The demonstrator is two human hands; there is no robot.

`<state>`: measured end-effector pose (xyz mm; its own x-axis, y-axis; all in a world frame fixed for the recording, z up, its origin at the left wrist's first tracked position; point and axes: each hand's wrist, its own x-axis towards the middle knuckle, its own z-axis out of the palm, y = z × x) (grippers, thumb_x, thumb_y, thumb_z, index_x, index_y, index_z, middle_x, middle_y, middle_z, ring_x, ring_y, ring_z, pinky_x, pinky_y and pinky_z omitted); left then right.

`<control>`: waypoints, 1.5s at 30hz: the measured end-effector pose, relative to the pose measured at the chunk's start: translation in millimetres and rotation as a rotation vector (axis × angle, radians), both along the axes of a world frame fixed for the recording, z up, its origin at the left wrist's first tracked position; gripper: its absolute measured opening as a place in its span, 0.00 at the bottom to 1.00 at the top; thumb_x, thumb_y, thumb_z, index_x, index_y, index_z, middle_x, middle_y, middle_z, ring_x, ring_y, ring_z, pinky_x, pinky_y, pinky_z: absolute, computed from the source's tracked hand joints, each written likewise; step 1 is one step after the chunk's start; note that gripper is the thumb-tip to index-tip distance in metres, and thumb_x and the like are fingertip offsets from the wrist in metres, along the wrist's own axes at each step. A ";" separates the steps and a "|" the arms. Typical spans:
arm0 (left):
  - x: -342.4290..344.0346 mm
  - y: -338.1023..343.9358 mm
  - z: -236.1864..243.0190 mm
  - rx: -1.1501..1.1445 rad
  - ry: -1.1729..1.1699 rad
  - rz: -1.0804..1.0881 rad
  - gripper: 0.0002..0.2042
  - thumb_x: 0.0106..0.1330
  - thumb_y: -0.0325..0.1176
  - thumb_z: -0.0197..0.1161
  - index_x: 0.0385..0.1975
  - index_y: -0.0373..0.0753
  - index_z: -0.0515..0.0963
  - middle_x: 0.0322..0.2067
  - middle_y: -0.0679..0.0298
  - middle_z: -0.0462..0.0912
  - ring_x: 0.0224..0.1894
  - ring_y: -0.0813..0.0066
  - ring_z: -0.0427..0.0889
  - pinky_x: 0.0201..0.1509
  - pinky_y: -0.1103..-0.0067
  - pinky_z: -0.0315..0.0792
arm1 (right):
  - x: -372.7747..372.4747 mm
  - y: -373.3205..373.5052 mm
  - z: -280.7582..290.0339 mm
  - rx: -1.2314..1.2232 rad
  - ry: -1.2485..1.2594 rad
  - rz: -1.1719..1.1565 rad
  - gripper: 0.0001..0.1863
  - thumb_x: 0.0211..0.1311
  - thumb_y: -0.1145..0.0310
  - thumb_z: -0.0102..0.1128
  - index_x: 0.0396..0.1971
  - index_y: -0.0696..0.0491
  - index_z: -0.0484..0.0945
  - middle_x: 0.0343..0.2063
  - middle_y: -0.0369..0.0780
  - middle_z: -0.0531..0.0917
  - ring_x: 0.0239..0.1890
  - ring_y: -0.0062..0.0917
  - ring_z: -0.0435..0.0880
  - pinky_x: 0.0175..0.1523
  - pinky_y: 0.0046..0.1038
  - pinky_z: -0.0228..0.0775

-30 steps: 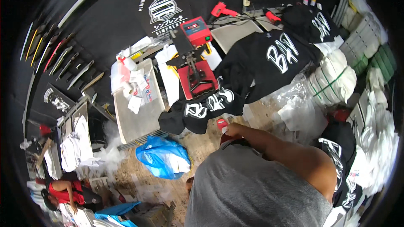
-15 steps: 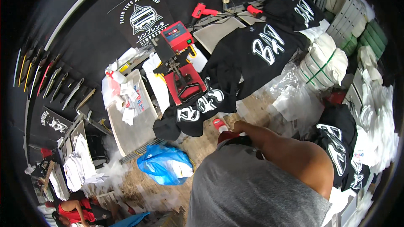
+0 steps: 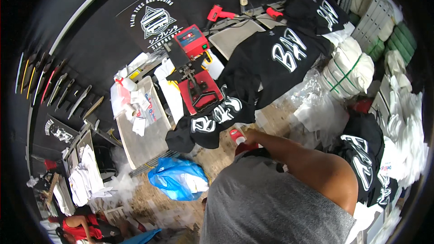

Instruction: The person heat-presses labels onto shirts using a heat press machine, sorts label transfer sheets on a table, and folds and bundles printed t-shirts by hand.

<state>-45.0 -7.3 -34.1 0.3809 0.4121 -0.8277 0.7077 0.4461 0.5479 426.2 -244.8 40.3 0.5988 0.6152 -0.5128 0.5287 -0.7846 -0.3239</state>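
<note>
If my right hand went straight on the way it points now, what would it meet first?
Probably the black shirt with white lettering, draped by the heat press. The right hand points roughly that way, past the red shoe, which looks lower down; depth is unclear.

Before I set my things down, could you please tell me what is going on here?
A person in a grey shirt is near a red-and-black heat press, the right hand low in front of the body; whether it holds anything is hidden. The left hand is not clearly visible. A bunched black garment with white lettering lies in front of the press, and a black shirt is spread to its right. A co-worker in red is at the lower left.
</note>
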 end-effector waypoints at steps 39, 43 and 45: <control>157.9 156.8 94.1 0.119 -0.119 -0.244 0.15 0.68 0.41 0.60 0.50 0.40 0.77 0.38 0.60 0.85 0.33 0.69 0.84 0.29 0.79 0.75 | 48.2 145.9 233.8 0.721 -0.925 0.179 0.06 0.53 0.58 0.58 0.29 0.41 0.76 0.36 0.34 0.74 0.44 0.36 0.72 0.46 0.45 0.62; 132.4 141.3 86.2 0.185 -0.355 -0.203 0.13 0.71 0.36 0.59 0.52 0.40 0.74 0.38 0.58 0.84 0.29 0.70 0.84 0.24 0.84 0.72 | 51.8 152.5 240.3 0.796 -0.821 0.235 0.13 0.48 0.58 0.65 0.35 0.41 0.78 0.40 0.36 0.74 0.45 0.37 0.73 0.42 0.45 0.65; 119.9 123.9 66.1 -0.192 -0.450 -0.104 0.12 0.70 0.32 0.58 0.51 0.39 0.76 0.37 0.58 0.84 0.29 0.70 0.84 0.23 0.80 0.73 | 52.3 152.9 246.3 0.682 -0.815 0.284 0.22 0.43 0.59 0.74 0.41 0.43 0.78 0.44 0.36 0.74 0.47 0.37 0.72 0.45 0.44 0.64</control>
